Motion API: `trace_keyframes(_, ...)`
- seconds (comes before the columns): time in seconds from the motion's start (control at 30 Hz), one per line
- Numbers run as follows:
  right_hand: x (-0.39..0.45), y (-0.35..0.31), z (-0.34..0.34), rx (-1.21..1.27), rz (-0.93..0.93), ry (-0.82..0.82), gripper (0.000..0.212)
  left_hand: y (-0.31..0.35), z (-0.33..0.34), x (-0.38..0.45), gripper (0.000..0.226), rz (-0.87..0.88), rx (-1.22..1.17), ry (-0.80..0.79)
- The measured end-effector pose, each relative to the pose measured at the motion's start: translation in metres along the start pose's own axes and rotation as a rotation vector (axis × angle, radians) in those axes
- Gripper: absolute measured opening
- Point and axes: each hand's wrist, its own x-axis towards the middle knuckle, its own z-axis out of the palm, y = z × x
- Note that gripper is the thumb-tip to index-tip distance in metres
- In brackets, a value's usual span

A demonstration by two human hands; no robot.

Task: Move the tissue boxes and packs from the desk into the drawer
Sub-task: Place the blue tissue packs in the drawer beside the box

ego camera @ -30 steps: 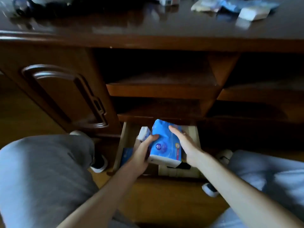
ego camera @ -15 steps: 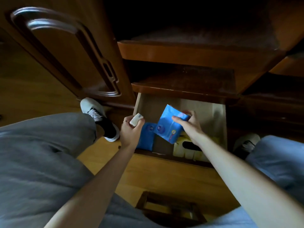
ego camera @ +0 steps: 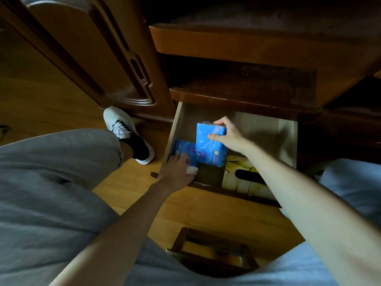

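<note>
Two blue tissue packs sit inside the open drawer (ego camera: 181, 120). One blue pack (ego camera: 210, 147) stands tilted near the drawer's middle; the right hand (ego camera: 228, 137) grips its far upper end, thumb on the near face, fingers curled over the top edge. Second blue pack (ego camera: 183, 150) lies lower, against the left drawer wall, partly overlapped by the first. Left hand (ego camera: 177, 172) rests on its near end, fingers curled round a small white pack (ego camera: 191, 169) at the front left corner. Yellow tissue box (ego camera: 245, 176) with a dark oval slot occupies the front right, beneath the right forearm. Above the drawer: two dark wooden shelves (ego camera: 243, 93). Left: a panelled cabinet door (ego camera: 82, 50). One white and black shoe (ego camera: 127, 133) on the wooden floor (ego camera: 41, 100) beside the drawer. Grey trouser legs (ego camera: 51, 182) frame the view; a small wooden stool (ego camera: 212, 250) shows between them.
</note>
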Motion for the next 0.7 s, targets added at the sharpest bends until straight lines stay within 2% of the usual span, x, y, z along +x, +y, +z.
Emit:
trace_keyframes(0.3,-0.004,0.037,0.007,-0.130,0.035,-0.044,0.046,-0.008,0.005,0.005,0.043,-0.013,-0.040,0.025)
trace_keyframes(0.47,-0.004,0.037,0.011,-0.331,0.036,-0.089,0.048,-0.010,0.009,0.007,0.036,-0.112,-0.289,0.030)
trace_keyframes(0.57,-0.002,0.035,0.012,-0.531,0.049,-0.093,0.050,-0.010,0.011,0.010,0.046,-0.126,-0.396,-0.016)
trace_keyframes(0.7,0.007,0.039,0.023,-0.613,0.137,-0.173,0.055,-0.011,0.013,0.012,0.050,-0.122,-0.345,-0.033)
